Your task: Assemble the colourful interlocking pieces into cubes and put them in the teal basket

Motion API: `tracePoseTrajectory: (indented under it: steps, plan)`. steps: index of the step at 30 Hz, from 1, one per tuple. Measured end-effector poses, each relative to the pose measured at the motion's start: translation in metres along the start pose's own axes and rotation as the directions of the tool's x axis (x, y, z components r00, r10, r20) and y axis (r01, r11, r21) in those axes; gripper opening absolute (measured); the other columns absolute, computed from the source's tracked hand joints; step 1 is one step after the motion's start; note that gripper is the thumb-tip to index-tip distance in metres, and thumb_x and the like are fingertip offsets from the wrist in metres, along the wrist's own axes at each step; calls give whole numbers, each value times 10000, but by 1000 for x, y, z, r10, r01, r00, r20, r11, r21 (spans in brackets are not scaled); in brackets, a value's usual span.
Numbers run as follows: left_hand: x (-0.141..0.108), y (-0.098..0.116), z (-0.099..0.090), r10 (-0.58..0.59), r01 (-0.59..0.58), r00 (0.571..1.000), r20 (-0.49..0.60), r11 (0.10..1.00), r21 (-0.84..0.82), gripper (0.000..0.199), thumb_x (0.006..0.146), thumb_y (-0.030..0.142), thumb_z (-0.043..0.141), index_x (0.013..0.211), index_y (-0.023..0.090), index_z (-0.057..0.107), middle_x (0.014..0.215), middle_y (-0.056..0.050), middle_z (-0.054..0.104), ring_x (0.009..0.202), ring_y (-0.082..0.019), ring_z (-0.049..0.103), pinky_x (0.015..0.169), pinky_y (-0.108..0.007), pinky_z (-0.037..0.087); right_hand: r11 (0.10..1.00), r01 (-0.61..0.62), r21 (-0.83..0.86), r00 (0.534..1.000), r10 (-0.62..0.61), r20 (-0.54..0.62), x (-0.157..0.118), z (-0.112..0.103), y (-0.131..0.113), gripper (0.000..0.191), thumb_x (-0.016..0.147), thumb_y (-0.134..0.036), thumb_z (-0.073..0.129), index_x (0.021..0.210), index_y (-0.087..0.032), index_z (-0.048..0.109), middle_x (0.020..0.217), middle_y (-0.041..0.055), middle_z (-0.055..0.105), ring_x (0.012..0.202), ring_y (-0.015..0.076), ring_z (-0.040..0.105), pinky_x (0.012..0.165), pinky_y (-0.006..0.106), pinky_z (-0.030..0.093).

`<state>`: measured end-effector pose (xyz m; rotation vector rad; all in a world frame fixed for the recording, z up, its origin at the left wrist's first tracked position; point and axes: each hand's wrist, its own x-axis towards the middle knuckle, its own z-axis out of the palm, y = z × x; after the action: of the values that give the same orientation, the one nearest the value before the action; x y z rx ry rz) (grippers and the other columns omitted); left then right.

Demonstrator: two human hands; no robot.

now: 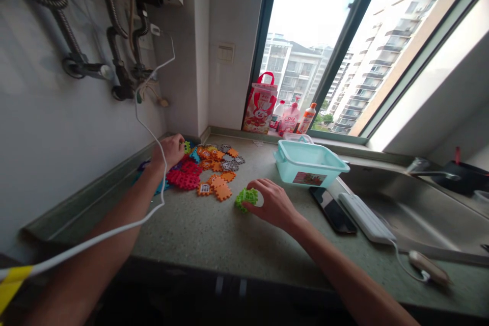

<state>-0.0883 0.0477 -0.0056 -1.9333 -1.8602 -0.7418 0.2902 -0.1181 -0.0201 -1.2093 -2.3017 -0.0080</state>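
My right hand [271, 202] is curled around a small stack of bright green plastic interlocking tiles [245, 198] on the counter, thumb in front and fingers behind. At the far left of a loose pile, my left hand [170, 150] is bent with its fingers curled in. Its fingertips are hidden, and a green tile [187, 147] shows right beside them. In the pile lie red tiles [185, 174], orange tiles [219, 187], some with white window grids, and grey tiles [231, 164]. Blue tiles are partly covered by my left forearm.
A turquoise plastic tub [309, 163] stands by the sink [416, 209]. A black phone [333, 210] and a white power strip [364, 219] lie in front of it. A white cable [162, 158] crosses over my left arm. Bottles [290, 118] and a red bag [260, 107] line the windowsill.
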Motion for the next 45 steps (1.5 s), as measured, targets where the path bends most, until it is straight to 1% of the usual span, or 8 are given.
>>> tracePoseTrajectory:
  steps: [8, 13, 16, 25, 34, 37, 40, 45]
  plan:
    - [-29, 58, -27, 216, -246, 962, -169, 953, -179, 234, 992, 338, 515, 1113, 210, 669, 978, -56, 769, 921, -231, 720, 798, -307, 499, 997, -73, -19, 988, 75, 133, -2, -7, 7, 413, 883, -446, 749, 1239, -259, 652, 1123, 74, 748, 1026, 269, 706, 898, 384, 515]
    - [-54, 102, -17, 495, -537, 843, -210, 791, -294, 191, 1000, 302, 516, 1074, 207, 665, 950, -55, 780, 838, -204, 736, 726, -301, 494, 998, -61, 15, 991, 58, 121, -2, -7, 9, 366, 867, -370, 759, 1202, -257, 663, 1135, 61, 763, 1023, 254, 722, 919, 368, 518]
    - [-61, 114, -8, 558, -591, 805, -198, 730, -344, 180, 987, 272, 533, 1101, 211, 658, 970, -57, 785, 842, -211, 745, 717, -312, 497, 998, -60, 17, 997, 59, 50, 0, -7, 5, 328, 886, -381, 748, 1179, -259, 664, 1129, 57, 768, 1032, 253, 722, 928, 370, 519]
    - [-64, 117, -4, 378, -399, 914, -147, 772, -495, 153, 971, 311, 581, 1052, 219, 671, 800, 2, 750, 608, -153, 656, 613, -277, 421, 993, -92, -73, 988, 100, 117, 2, 3, 1, 355, 856, -456, 785, 1127, -257, 671, 1031, 54, 772, 911, 249, 730, 807, 339, 513]
    - [-68, 130, -8, 273, -239, 960, -64, 678, -695, 181, 941, 358, 624, 1014, 216, 709, 713, 14, 714, 588, -145, 637, 613, -275, 481, 964, -100, -246, 995, 102, -5, -1, 3, -12, 357, 885, -565, 753, 1023, -247, 669, 926, 75, 781, 872, 269, 717, 763, 340, 480]
    - [-70, 137, -6, 282, -154, 959, 7, 545, -824, 207, 940, 381, 632, 990, 206, 729, 781, -10, 753, 682, -166, 689, 644, -280, 531, 954, -91, -285, 995, 97, 10, -2, 0, -12, 409, 868, -630, 753, 979, -245, 672, 867, 74, 771, 803, 272, 707, 731, 348, 469]
    - [-75, 150, -8, 343, -56, 935, 86, 384, -922, 208, 929, 375, 647, 958, 192, 743, 848, -36, 782, 761, -191, 731, 685, -297, 580, 967, -93, -236, 994, 75, -84, -2, -9, -7, 443, 885, -667, 719, 1001, -242, 671, 939, 88, 775, 860, 274, 709, 784, 360, 480]
    - [-86, 172, -13, 446, -108, 890, 92, 403, -909, 195, 923, 355, 670, 900, 205, 794, 864, -48, 784, 861, -219, 726, 800, -342, 585, 985, -30, -171, 992, 8, -128, -2, -15, -3, 447, 880, -627, 736, 1071, -232, 655, 1056, 105, 762, 972, 286, 695, 843, 360, 488]
